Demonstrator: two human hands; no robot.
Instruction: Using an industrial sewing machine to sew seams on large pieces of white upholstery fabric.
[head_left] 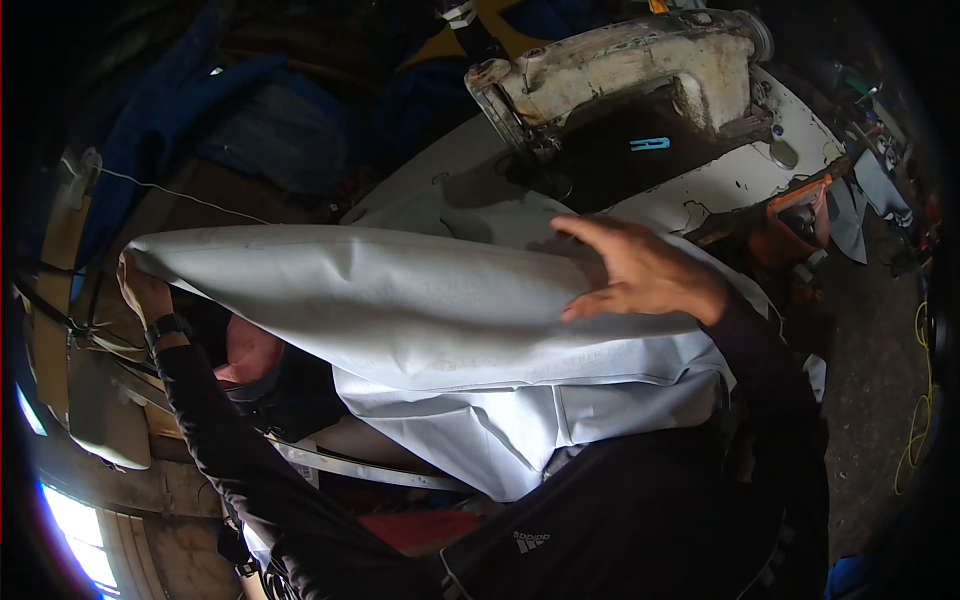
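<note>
A large sheet of light grey, leather-like material (pixel 400 290) stretches across in front of me, folded over, with seams along its lower part. At its far left end my left hand (pixel 145 290) grips the edge, the fingers partly hidden behind the material. My right hand (pixel 645 270) is over the right part of the sheet with fingers spread and nothing held; whether it touches the surface I cannot tell. Just beyond the sheet stands a worn, cream-coloured sewing machine (pixel 620 75). Part of the material lies on the machine's table below the needle end.
A small light-blue clip-like tool (pixel 650 144) lies under the machine's arm. An orange pouch (pixel 800 215) hangs at the table's right edge. White thread (pixel 180 190) runs in from a stand at left. Yellow cord (pixel 915 400) lies on the floor at far right.
</note>
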